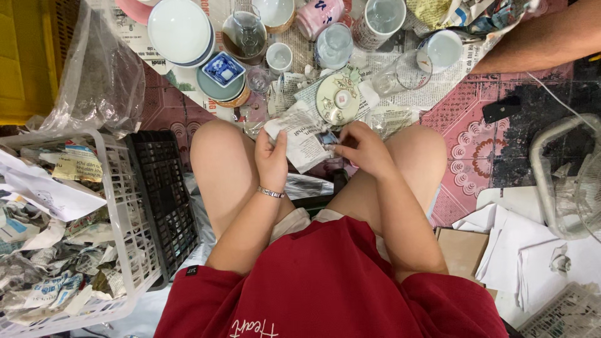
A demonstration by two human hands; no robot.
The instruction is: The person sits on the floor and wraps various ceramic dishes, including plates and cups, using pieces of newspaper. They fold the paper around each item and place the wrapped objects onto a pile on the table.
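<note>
Risk as I see it: the crumpled newspaper sheet (299, 139) could tear if both hands pull apart, or a loose elbow could knock the small patterned saucer (338, 98) and glasses crowded just ahead. Left hand (272, 158) pinches the sheet's left edge, fingers curled shut. Right hand (362, 148) grips its right side, knuckles up. Sheet sits between the knees.

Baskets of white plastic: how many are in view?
3, possibly more out of frame: a white basket of crumpled newspaper at left, a basket corner at bottom right, and another basket rim at right.
</note>
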